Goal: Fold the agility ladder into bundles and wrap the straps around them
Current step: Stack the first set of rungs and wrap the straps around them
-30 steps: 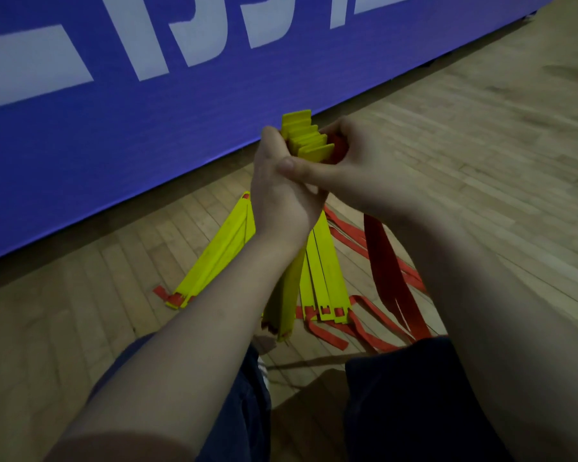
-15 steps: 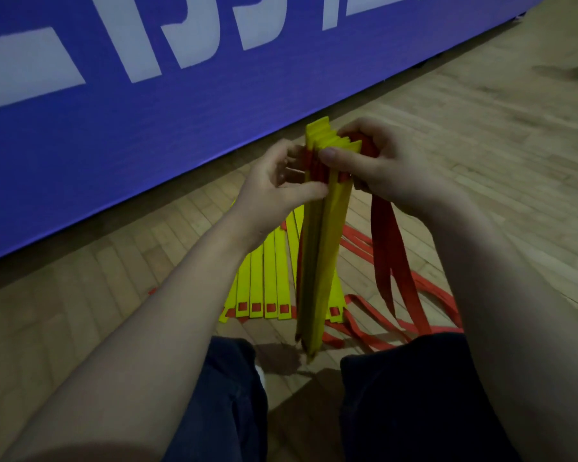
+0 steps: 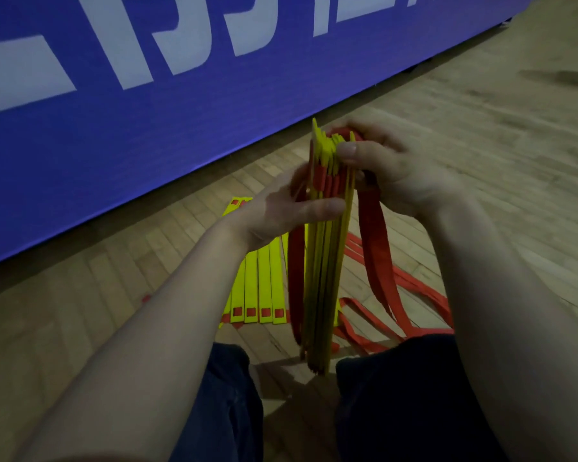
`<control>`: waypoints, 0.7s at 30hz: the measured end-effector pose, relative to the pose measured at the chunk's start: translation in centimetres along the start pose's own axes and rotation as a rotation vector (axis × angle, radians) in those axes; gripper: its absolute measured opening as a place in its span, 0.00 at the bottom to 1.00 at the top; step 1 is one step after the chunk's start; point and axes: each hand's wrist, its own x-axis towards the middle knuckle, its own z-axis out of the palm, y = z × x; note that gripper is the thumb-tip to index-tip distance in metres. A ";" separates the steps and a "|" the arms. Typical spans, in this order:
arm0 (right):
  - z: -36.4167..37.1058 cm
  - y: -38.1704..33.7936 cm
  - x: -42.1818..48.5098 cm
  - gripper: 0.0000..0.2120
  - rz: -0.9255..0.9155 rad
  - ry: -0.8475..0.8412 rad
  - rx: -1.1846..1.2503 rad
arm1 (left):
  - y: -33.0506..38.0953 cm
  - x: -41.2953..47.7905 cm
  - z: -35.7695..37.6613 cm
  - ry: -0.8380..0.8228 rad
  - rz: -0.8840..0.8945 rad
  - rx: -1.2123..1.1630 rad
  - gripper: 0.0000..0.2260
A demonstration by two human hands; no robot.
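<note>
A bundle of yellow ladder rungs (image 3: 324, 278) stands nearly upright between my knees, its lower end on the floor. My left hand (image 3: 281, 208) holds the bundle from the left, thumb laid across its front. My right hand (image 3: 384, 165) grips the top of the bundle from the right, thumb pressed on the rung ends. Red straps (image 3: 377, 248) hang in loops from under my right hand down to the floor. Several more yellow rungs (image 3: 264, 281) lie flat side by side on the floor behind my left forearm.
A wooden plank floor (image 3: 481, 161) stretches to the right. A blue banner wall with white letters (image 3: 147, 95) runs across the back. My knees in dark trousers (image 3: 397, 395) flank the bundle's foot. Loose red strap (image 3: 424, 291) trails on the floor at right.
The bundle has been squared up and stands more upright. My left hand slid lower on the bundle, with its thumb now across the front. My right hand stayed at the top.
</note>
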 end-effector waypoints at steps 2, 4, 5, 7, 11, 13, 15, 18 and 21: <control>0.2 -0.1 0.0 0.16 -0.009 -0.017 0.042 | 0.3 0.0 0.7 -0.036 -0.035 -0.062 0.37; 0.5 -0.3 0.1 0.16 -0.018 -0.031 0.075 | 0.5 -0.3 1.2 -0.048 -0.076 -0.134 0.37; 0.6 -0.5 0.2 0.16 -0.013 -0.037 0.078 | 0.6 -0.4 1.2 -0.035 -0.080 -0.147 0.36; 0.4 -0.9 0.2 0.15 0.001 -0.061 0.072 | 1.0 -0.8 1.4 0.014 -0.069 -0.134 0.34; -0.2 -1.6 -0.3 0.11 0.002 -0.131 0.080 | 1.7 -1.1 2.0 0.087 -0.079 -0.094 0.21; -0.3 -2.0 -0.5 0.11 -0.003 -0.110 0.055 | 2.0 -1.2 2.2 0.088 -0.105 -0.094 0.25; -0.5 -2.1 -0.6 0.15 -0.014 -0.098 -0.009 | 2.1 -1.2 2.4 0.091 -0.135 -0.084 0.27; -0.7 -2.0 -0.4 0.19 -0.031 -0.125 -0.010 | 1.9 -1.2 2.6 0.163 -0.115 -0.056 0.23; -1.1 -2.0 -0.4 0.20 -0.013 -0.118 0.011 | 2.0 -1.1 2.9 0.251 -0.047 -0.048 0.20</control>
